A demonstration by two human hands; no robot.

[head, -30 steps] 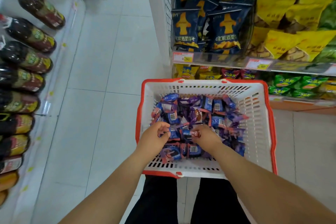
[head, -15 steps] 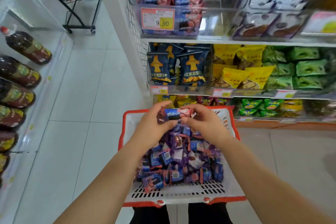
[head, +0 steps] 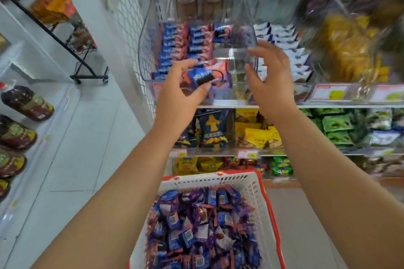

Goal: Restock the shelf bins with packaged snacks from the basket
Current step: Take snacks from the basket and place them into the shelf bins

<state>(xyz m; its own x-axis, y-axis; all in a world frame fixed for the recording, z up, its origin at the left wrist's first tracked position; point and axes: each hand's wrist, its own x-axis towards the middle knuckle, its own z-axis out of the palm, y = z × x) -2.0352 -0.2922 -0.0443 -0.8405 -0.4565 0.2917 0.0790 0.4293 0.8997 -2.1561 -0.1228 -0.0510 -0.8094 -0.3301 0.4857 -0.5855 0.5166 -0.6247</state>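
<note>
Head view: left hand (head: 179,91) grips blue-pink snack packet (head: 203,76), writing unreadable.

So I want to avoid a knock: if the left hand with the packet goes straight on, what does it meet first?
Probably the front wall of the clear bin; the left hand holds the snack packet near its top edge, though depth is unclear.

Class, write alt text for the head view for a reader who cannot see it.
The left hand holds a blue-and-pink snack pack up at a clear shelf bin of matching packs, the right hand open beside it. Below sits a red-rimmed basket full of snacks.
</note>
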